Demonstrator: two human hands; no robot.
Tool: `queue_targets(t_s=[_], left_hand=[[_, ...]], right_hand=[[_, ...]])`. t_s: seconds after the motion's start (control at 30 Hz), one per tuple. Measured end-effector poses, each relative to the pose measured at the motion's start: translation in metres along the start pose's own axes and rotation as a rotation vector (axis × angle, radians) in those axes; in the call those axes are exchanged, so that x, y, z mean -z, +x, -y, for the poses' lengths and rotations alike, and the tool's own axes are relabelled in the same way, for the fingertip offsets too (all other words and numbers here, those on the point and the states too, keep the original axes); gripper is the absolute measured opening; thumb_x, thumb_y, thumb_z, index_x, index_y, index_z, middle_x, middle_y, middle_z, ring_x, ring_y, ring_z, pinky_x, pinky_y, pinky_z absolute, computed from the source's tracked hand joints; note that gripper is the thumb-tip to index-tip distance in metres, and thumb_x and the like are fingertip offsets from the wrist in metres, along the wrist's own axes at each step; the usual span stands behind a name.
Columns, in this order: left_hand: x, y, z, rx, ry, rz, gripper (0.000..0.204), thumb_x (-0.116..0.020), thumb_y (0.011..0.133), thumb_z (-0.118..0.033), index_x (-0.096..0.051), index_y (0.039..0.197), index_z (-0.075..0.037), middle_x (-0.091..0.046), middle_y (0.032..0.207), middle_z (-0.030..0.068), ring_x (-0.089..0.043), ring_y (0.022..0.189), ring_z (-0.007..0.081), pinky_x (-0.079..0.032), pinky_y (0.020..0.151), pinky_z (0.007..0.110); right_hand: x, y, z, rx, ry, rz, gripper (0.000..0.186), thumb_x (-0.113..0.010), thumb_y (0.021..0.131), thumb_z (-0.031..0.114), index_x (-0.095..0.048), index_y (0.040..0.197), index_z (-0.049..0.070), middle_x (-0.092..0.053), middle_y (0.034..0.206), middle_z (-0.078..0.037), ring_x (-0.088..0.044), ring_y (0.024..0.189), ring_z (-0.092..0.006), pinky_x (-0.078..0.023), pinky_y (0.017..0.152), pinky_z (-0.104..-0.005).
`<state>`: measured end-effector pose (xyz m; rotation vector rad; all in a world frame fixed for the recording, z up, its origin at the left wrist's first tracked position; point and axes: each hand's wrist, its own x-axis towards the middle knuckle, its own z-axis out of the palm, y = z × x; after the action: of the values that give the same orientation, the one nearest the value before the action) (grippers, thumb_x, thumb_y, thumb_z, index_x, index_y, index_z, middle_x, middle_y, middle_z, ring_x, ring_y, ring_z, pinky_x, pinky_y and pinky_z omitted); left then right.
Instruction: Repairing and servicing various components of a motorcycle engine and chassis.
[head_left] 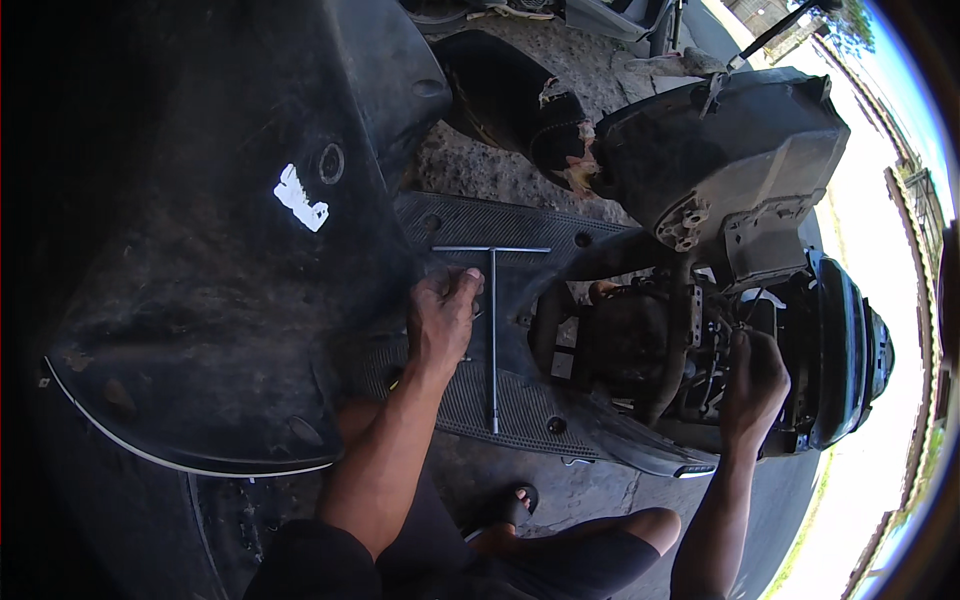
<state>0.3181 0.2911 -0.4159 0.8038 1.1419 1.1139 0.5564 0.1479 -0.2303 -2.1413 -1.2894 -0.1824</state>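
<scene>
On the footboard (465,398) lay a T-wrench (493,340), just right of the left hand (442,318), whose fingers were curled, on what I couldn't tell. Well apart from it, the right hand (756,385) was curled at the open frame (683,295), its grip hidden. A torn seat (500,85) lay beyond.

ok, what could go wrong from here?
1. The T-handle wrench appears to lie loose across the ribbed footboard, close to the left hand; a bump might send it off the edge.
2. The right hand is down among the exposed frame parts at the rear, so a slip could scrape knuckles.
3. Anything dropped there might fall through the gaps in the frame.
</scene>
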Motion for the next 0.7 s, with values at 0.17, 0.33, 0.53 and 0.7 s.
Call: queue_targets(t_s=[0.17,0.33,0.53,0.7], left_hand=[[-0.006,0.003,-0.004,-0.004,-0.044,0.031,0.021,-0.065,0.097,-0.019,-0.069,0.096,0.001,-0.066,0.081,0.0036,-0.057,0.064,0.0083,-0.047,0.060,0.023],[-0.007,0.010,0.002,-0.018,-0.043,-0.005,0.020,-0.065,0.097,-0.018,-0.069,0.095,0.001,-0.067,0.082,0.0038,-0.057,0.064,0.0083,-0.047,0.060,0.023],[-0.005,0.018,-0.001,-0.027,-0.031,-0.009,0.021,-0.064,0.098,-0.020,-0.069,0.093,0.000,-0.066,0.081,0.0024,-0.056,0.064,0.0081,-0.046,0.059,0.023],[0.002,0.023,0.006,-0.058,-0.087,-0.075,0.040,-0.059,0.102,-0.036,-0.069,0.097,0.002,-0.065,0.082,0.0034,-0.056,0.069,0.0101,-0.047,0.063,0.027]], right_hand=[[-0.133,-0.118,0.022,0.013,0.128,0.764,0.036,-0.071,0.092,0.027,-0.060,0.105,-0.004,-0.071,0.091,-0.027,-0.070,0.085,-0.0445,-0.056,0.074,-0.0489],[-0.208,-0.145,0.019,-0.079,-0.232,0.831,0.052,-0.073,0.086,0.028,-0.052,0.121,-0.004,-0.069,0.097,-0.032,-0.068,0.089,-0.0494,-0.054,0.082,-0.0541],[-0.214,-0.121,0.020,-0.332,0.213,0.789,0.037,-0.067,0.090,0.025,-0.060,0.108,-0.006,-0.070,0.091,-0.032,-0.069,0.091,-0.0477,-0.054,0.075,-0.0528],[-0.186,-0.123,0.034,-0.150,0.167,0.672,0.030,-0.059,0.097,0.023,-0.062,0.106,-0.005,-0.068,0.083,-0.030,-0.069,0.084,-0.0459,-0.053,0.070,-0.0491]])
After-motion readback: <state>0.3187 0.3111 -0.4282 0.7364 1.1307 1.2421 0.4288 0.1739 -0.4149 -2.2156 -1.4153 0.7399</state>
